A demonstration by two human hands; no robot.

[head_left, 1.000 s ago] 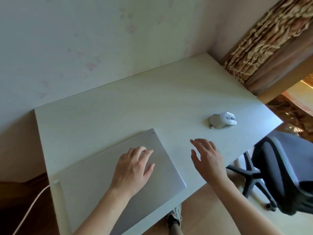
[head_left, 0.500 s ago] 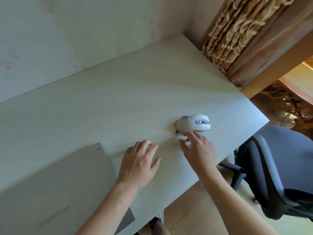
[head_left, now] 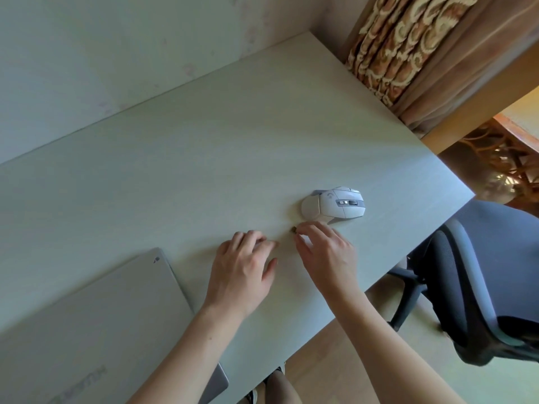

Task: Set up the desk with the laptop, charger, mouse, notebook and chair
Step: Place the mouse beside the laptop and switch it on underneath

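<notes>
Mouse (head_left: pixel 335 206) sits on the desk (head_left: pixel 204 158), right of the closed laptop (head_left: pixel 96 325). Right hand (head_left: pixel 326 252) pinches a small dark piece (head_left: pixel 294 229) just beside it; left hand (head_left: pixel 242 272) rests flat, fingers loose, holding nothing.

Home room with study corner: pale worktop (head_left: pixel 204 147) against wallpapered wall (head_left: pixel 116 53), patterned curtain (head_left: pixel 408 45) upper right, office chair (head_left: pixel 481 275) right.

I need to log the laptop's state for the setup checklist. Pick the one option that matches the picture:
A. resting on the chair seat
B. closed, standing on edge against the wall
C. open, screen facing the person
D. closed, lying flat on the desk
D: the laptop lies flat on the desk with its lid shut, left of both hands.
</notes>
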